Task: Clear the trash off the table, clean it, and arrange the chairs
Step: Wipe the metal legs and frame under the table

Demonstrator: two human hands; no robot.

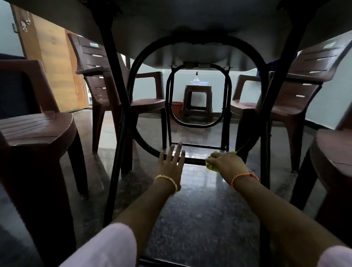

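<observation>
Yellow cloth (211,162) bunched in right hand (226,163), fingers curled round it, pressed on black lower crossbar (194,161) of table frame. Left hand (171,161) flat, fingers straight and spread, resting on same bar. Brown plastic chairs (33,131) flank both sides under table (186,22); stool (198,102) by far wall.

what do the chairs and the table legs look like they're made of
The chairs look like moulded brown plastic with a matte finish: one-piece slatted backs and seats. The table legs look like black painted metal tubing, bent into smooth loops with a slight sheen.
</observation>
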